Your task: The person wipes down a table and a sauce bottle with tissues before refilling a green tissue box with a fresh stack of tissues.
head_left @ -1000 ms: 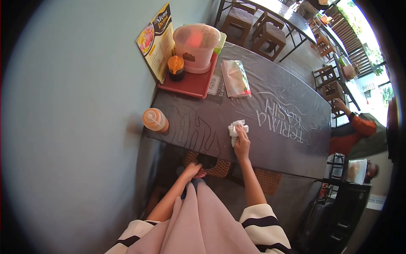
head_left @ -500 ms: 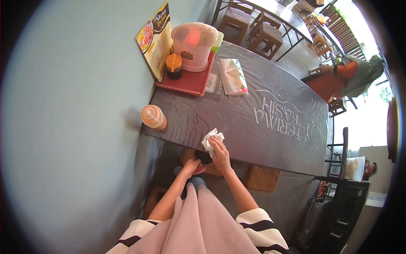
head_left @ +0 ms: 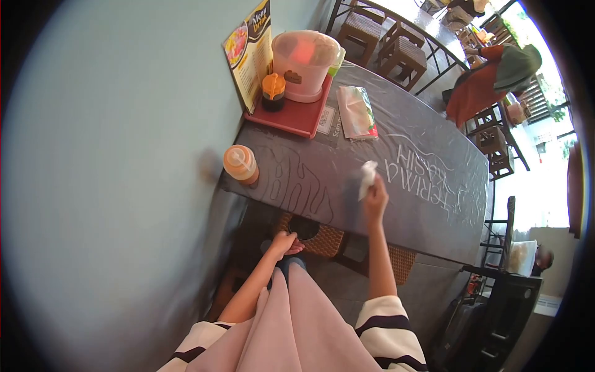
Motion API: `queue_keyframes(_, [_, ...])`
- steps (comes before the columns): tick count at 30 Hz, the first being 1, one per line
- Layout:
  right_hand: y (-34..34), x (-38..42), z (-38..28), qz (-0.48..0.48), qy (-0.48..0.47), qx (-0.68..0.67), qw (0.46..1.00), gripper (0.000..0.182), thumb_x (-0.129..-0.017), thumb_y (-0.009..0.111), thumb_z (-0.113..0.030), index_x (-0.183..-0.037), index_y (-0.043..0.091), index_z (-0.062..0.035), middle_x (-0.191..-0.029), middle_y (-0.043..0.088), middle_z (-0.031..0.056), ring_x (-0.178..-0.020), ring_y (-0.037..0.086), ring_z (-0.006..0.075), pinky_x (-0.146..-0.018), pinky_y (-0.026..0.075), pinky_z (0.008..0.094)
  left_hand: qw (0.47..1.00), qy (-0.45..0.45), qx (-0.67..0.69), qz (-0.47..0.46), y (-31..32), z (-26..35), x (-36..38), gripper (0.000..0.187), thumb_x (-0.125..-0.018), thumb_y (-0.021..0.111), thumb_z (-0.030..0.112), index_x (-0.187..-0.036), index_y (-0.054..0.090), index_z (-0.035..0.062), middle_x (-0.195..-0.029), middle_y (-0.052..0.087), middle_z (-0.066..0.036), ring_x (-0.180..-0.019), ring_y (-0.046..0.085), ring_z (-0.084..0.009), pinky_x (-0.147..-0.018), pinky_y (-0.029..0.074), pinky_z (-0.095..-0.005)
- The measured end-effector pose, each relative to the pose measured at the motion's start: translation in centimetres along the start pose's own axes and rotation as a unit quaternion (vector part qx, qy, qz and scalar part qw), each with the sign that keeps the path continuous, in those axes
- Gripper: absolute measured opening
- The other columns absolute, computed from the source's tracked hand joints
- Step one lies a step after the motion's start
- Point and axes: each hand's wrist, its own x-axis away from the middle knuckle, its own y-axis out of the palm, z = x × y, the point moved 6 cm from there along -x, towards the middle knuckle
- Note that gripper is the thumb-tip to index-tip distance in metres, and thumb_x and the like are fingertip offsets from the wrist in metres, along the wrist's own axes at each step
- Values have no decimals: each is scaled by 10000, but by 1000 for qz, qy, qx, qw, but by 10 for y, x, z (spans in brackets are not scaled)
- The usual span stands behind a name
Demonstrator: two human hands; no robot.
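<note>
While the right hand pinches a crumpled white tissue just above the dark printed tabletop, wiping appears midway; next stroke needs firm contact. Left hand rests loosely curled below.

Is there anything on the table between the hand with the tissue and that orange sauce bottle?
Nothing visible. The right hand holds the tissue; only bare printed table lies between it and the sauce bottle.

right hand grips tissue | over table | left hand below edge
</note>
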Motion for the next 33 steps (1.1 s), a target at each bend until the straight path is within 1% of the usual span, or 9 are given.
queue_keyframes(3, [8,-27,57,22,18,146,989,371,-818,432,62,-1158,568,3,-1097,626,171,-990,620,308,-855,481,355,1000,1,15,6,-6,-5,-3,241,-894,463,203,-732,517,32,-830,678,-172,-666,665,-179,-584,564,-260])
queue_keyframes(4, [17,-21,36,45,-113,165,979,362,-789,442,62,-1118,579,3,-1139,599,186,-1080,556,362,-923,439,399,1000,2,15,7,-6,-5,-3,241,-894,463,203,-732,517,32,-830,678,-172,-666,665,-179,-584,564,-260])
queue_keyframes(6, [42,-10,28,-8,-83,128,988,334,-781,464,63,-1085,587,1,-1162,587,180,-1136,527,339,-970,407,404,1000,3,22,7,-6,-5,-3,234,-890,462,196,-736,519,29,-830,678,-173,-663,666,-180,-584,563,-257])
queue_keyframes(12, [83,53,-31,-132,-196,95,967,320,-769,490,59,-1065,592,-9,-1151,589,162,-1158,515,330,-980,412,392,1000,5,29,0,-5,-5,-4,222,-886,474,191,-739,521,31,-817,679,-173,-661,670,-186,-580,564,-260])
queue_keyframes(24, [85,130,-53,-312,-255,95,911,399,-724,514,58,-1110,566,-27,-1229,549,107,-1218,468,282,-994,403,386,999,-4,49,12,-6,-9,-7,251,-911,490,239,-776,519,30,-815,676,-170,-684,674,-201,-595,568,-281])
queue_keyframes(27, [76,125,-55,-342,-231,54,909,426,-727,497,89,-1126,580,-34,-1178,578,137,-1181,507,287,-984,410,357,999,-3,42,3,-6,-6,-4,247,-905,481,226,-763,520,28,-820,675,-174,-688,671,-199,-603,567,-278])
queue_keyframes(29, [60,105,-35,-362,-32,-17,931,448,-735,484,119,-1139,595,-38,-1078,619,151,-1091,581,257,-929,445,323,1000,1,22,6,-8,-6,-4,243,-900,477,218,-756,521,27,-820,674,-176,-679,669,-195,-599,565,-271])
queue_keyframes(31, [27,68,-26,-275,116,-131,946,372,-811,480,108,-1135,603,-28,-998,632,64,-897,587,115,-761,491,256,1000,3,4,8,-9,-6,-2,240,-895,472,210,-750,522,26,-820,674,-177,-671,667,-192,-595,563,-264])
queue_keyframes(33, [-24,21,8,-115,45,-100,987,280,-873,480,46,-1117,608,-8,-958,632,38,-817,578,99,-700,483,238,1000,3,1,10,-10,-4,1,233,-885,468,199,-742,525,24,-822,674,-178,-662,665,-184,-588,559,-254])
